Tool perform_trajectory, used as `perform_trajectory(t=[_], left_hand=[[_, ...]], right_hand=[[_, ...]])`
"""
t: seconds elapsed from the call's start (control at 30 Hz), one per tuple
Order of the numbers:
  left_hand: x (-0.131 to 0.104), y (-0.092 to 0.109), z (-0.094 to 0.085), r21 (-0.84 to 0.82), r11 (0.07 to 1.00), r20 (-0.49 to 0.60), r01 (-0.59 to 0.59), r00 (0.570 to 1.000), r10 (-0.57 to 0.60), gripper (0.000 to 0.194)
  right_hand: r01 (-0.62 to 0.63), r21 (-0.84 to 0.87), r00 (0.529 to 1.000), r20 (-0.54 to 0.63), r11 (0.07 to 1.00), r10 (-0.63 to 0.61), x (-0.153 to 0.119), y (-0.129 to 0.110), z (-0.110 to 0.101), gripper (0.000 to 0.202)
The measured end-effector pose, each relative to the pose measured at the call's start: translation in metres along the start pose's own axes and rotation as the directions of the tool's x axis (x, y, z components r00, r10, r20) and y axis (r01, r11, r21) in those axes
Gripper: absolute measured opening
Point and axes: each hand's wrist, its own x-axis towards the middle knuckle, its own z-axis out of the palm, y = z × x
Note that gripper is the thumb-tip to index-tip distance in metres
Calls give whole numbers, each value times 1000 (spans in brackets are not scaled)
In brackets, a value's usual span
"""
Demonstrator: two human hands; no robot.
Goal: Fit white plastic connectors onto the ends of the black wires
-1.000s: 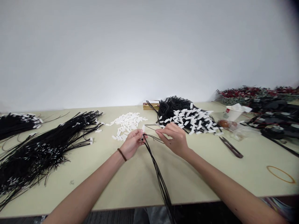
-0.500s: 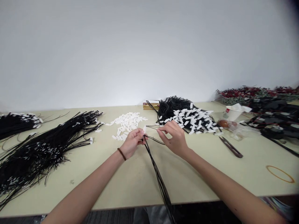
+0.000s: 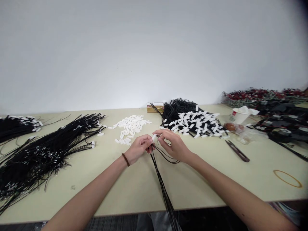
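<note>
My left hand (image 3: 141,146) pinches a small white plastic connector (image 3: 154,138) over the middle of the table. From it a bundle of thin black wires (image 3: 160,183) hangs down past the table's front edge. My right hand (image 3: 172,144) is closed at the connector's right side, thumb and forefinger pinching a black wire close to it. Another black wire or two loops below the right fingers. The wire tips at the connector are too small to make out. Behind my hands lies a loose pile of white connectors (image 3: 132,125).
Black wires (image 3: 48,154) with metal-tipped ends spread across the left. Finished-looking black cables with white connectors (image 3: 199,123) are heaped at the back right, near a gold box (image 3: 154,109). Thread snips (image 3: 237,151), a paper cup (image 3: 238,116) and a rubber band (image 3: 287,178) lie on the right.
My right hand has moved left along the wire and now meets the connector in my left hand. The left hand has shifted slightly right; the wire loop below bulges further.
</note>
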Motion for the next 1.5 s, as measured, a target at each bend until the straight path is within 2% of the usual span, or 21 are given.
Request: perform_trajectory(t=[0.27, 0.43, 0.5, 0.57, 0.7, 0.93, 1.03, 1.17, 1.23, 1.3, 1.33, 1.4, 1.43, 1.5], left_hand=[[0, -3, 3, -52, 997, -19, 56, 998, -57, 30], [2, -6, -1, -128, 990, -113, 66, 990, -81, 28], [3, -7, -3, -158, 984, -152, 83, 982, -108, 27], [4, -7, -4, -190, 977, -170, 98, 977, -131, 27], [3, -4, -2, -233, 968, -174, 94, 975, -137, 26], [3, -3, -2, -235, 963, -154, 129, 974, -168, 28], [4, -5, -2, -260, 957, -152, 128, 974, -171, 28], [4, -6, -3, -286, 953, -125, 103, 982, -144, 27], [4, -5, -3, -304, 948, -121, 93, 983, -135, 27], [5, -4, -5, -318, 944, -135, 93, 981, -142, 27], [5, -4, -5, -321, 942, -146, 95, 978, -148, 26], [5, -5, -7, -316, 943, -163, 101, 974, -159, 26], [6, -6, -7, -309, 946, -171, 102, 972, -161, 26], [6, -7, -7, -285, 953, -181, 104, 970, -160, 26]], right_hand=[[-17, -25, 1000, 22, 1000, 17, 0, 3, -1, 16], [-33, -316, 996, -83, 948, 7, -2, 12, 3, 9], [21, -388, 997, -64, 922, -50, -2, 13, 3, 15], [130, -389, 989, -16, 912, -147, -3, 11, 3, 18], [303, -377, 949, 39, 875, -312, -5, 8, 9, 21], [443, -424, 889, 94, 790, -449, -6, 13, 14, 19], [450, -406, 889, 113, 796, -444, -6, 14, 14, 19], [331, -266, 940, 8, 905, -341, -5, 9, 15, 19], [195, -107, 977, -67, 975, -202, -3, 4, 15, 18], [4, 87, 992, -126, 996, 7, 0, -2, 13, 16], [-96, 201, 979, -158, 975, 129, 2, -4, 12, 15], [-231, 460, 911, -207, 857, 357, 6, -4, 7, 15], [-248, 583, 866, -225, 774, 447, 8, -1, 3, 15], [-207, 755, 772, -264, 622, 578, 11, 8, -8, 14]])
